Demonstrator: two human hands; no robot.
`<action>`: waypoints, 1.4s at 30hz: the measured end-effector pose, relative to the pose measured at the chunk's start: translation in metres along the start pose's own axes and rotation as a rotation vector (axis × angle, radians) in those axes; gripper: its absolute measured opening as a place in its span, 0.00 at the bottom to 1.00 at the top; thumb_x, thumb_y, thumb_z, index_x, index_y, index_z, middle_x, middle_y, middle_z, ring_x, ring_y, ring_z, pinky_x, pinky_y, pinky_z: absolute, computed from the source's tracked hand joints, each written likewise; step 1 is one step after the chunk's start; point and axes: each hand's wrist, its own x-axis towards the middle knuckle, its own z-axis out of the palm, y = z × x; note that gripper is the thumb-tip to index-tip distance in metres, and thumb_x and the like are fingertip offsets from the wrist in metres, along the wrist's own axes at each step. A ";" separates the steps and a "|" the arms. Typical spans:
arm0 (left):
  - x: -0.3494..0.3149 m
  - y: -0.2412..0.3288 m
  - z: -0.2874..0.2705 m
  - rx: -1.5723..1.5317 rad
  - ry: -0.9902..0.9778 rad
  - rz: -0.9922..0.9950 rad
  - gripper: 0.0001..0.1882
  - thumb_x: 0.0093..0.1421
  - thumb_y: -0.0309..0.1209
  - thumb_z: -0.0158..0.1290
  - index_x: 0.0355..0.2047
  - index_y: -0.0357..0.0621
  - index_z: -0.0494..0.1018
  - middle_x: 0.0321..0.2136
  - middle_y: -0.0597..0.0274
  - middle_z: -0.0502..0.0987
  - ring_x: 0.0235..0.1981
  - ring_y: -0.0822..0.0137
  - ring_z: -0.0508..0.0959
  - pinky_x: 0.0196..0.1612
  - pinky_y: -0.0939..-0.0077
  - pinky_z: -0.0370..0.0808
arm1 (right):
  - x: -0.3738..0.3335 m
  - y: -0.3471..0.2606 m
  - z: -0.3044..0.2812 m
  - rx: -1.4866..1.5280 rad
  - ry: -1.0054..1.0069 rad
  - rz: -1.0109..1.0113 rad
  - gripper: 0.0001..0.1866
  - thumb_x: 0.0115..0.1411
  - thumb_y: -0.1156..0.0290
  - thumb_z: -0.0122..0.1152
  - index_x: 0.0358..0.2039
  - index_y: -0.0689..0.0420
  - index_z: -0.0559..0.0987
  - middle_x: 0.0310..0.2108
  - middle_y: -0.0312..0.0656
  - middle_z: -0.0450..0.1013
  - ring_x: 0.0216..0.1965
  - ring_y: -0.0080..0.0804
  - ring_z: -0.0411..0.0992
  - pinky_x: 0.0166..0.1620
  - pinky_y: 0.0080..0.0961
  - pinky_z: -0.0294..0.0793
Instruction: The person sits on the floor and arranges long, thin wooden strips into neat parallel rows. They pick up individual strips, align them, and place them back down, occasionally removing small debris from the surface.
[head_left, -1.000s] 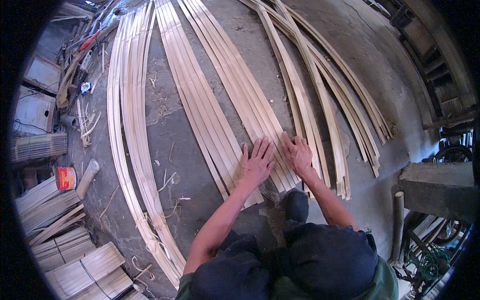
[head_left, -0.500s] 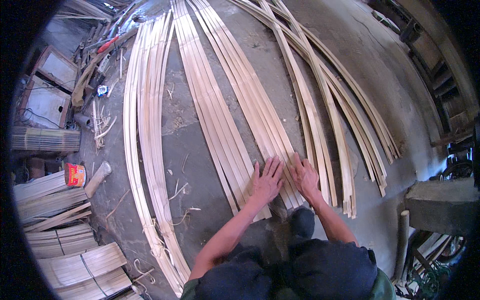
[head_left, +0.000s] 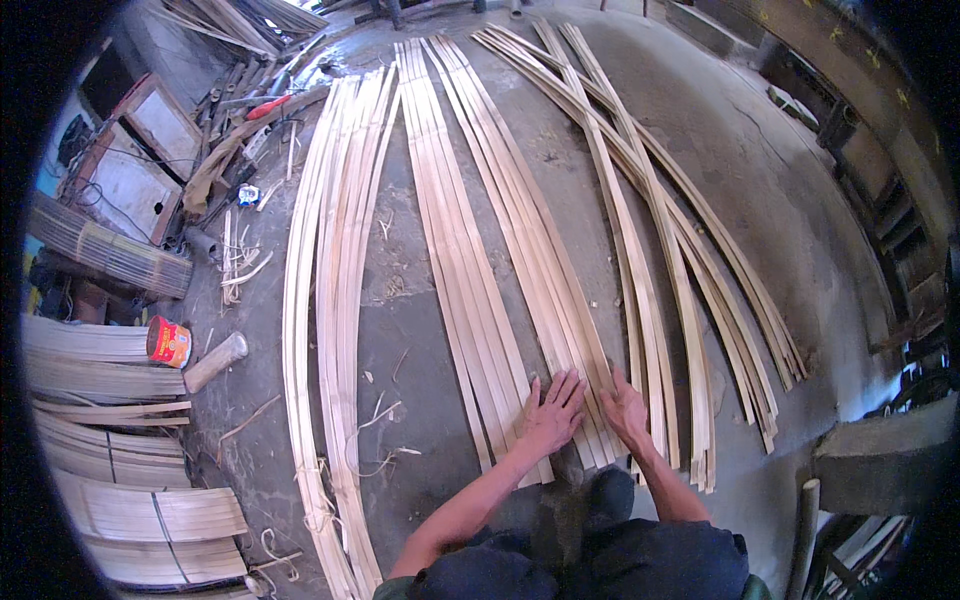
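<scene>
Long, pale split-bamboo strips lie side by side on the floor in front of me. Across the near end of one flat row of strips (head_left: 530,262), my left hand (head_left: 553,418) rests flat with its fingers spread. My right hand (head_left: 624,410) is at the right edge of the same row, fingers stretched along the outermost strip; its palm side is hidden. Just left of this row lies another flat row of strips (head_left: 455,270), its near end beside my left wrist. Neither hand is wrapped round anything that I can see.
Further left are bundled strips (head_left: 335,250), bound near their close end. Crossing loose strips (head_left: 690,265) lie to the right. Tied stacks of short slats (head_left: 160,525), a red tin (head_left: 169,342) and a short pole piece (head_left: 216,362) stand or lie at the left. A concrete block (head_left: 885,445) is at right.
The view has tilted up, so the strips sit lower and their far ends show. My right hand has turned more along the row's edge; my left hand stays on the strips.
</scene>
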 end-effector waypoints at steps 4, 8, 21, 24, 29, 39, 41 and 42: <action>0.007 0.004 0.001 -0.090 0.038 -0.046 0.31 0.66 0.45 0.45 0.66 0.47 0.59 0.67 0.51 0.57 0.70 0.55 0.53 0.69 0.45 0.46 | 0.011 0.027 0.004 0.270 -0.025 0.010 0.31 0.60 0.71 0.59 0.62 0.67 0.64 0.47 0.56 0.76 0.48 0.39 0.75 0.52 0.30 0.73; 0.014 0.010 -0.016 -0.493 0.144 -0.220 0.29 0.66 0.42 0.48 0.62 0.37 0.62 0.59 0.39 0.67 0.63 0.50 0.66 0.64 0.60 0.61 | 0.001 -0.005 -0.022 0.553 -0.135 0.045 0.32 0.60 0.73 0.60 0.63 0.69 0.63 0.51 0.51 0.75 0.50 0.33 0.74 0.53 0.28 0.71; 0.044 0.015 -0.053 -1.652 0.134 -0.405 0.10 0.67 0.31 0.50 0.46 0.40 0.70 0.35 0.65 0.77 0.37 0.73 0.76 0.42 0.76 0.74 | -0.005 -0.032 -0.040 0.113 0.198 -0.158 0.21 0.64 0.70 0.58 0.57 0.57 0.74 0.30 0.55 0.75 0.30 0.41 0.75 0.35 0.33 0.73; 0.041 -0.001 -0.065 -1.694 0.143 -0.446 0.11 0.66 0.30 0.51 0.46 0.40 0.70 0.36 0.64 0.77 0.38 0.72 0.77 0.43 0.75 0.76 | 0.005 -0.018 -0.022 0.100 0.187 -0.180 0.19 0.65 0.71 0.57 0.55 0.57 0.75 0.28 0.54 0.74 0.29 0.42 0.74 0.34 0.34 0.72; 0.029 -0.030 -0.057 -1.748 0.074 -0.536 0.13 0.66 0.31 0.52 0.49 0.42 0.70 0.37 0.64 0.77 0.37 0.73 0.78 0.41 0.74 0.77 | 0.008 0.000 0.007 0.203 0.236 -0.271 0.17 0.65 0.71 0.57 0.54 0.59 0.75 0.26 0.54 0.71 0.27 0.42 0.72 0.32 0.36 0.71; 0.017 -0.046 -0.030 -1.633 -0.027 -0.660 0.11 0.65 0.29 0.52 0.46 0.41 0.69 0.35 0.61 0.78 0.36 0.71 0.78 0.36 0.72 0.79 | -0.001 0.022 0.014 0.015 0.140 -0.217 0.17 0.66 0.68 0.54 0.54 0.55 0.74 0.29 0.50 0.70 0.32 0.45 0.72 0.37 0.36 0.72; 0.014 -0.046 -0.028 -1.629 -0.022 -0.668 0.12 0.64 0.29 0.52 0.47 0.41 0.69 0.36 0.59 0.78 0.35 0.70 0.79 0.35 0.73 0.79 | 0.000 0.016 0.016 -0.129 0.122 -0.198 0.21 0.66 0.63 0.53 0.59 0.48 0.71 0.34 0.52 0.72 0.35 0.54 0.75 0.36 0.45 0.74; 0.013 -0.045 -0.026 -1.634 -0.007 -0.657 0.12 0.64 0.29 0.52 0.47 0.41 0.69 0.36 0.59 0.78 0.35 0.70 0.79 0.35 0.73 0.79 | -0.001 0.014 0.017 -0.159 0.106 -0.168 0.22 0.65 0.63 0.54 0.60 0.47 0.71 0.36 0.52 0.72 0.36 0.54 0.75 0.36 0.45 0.74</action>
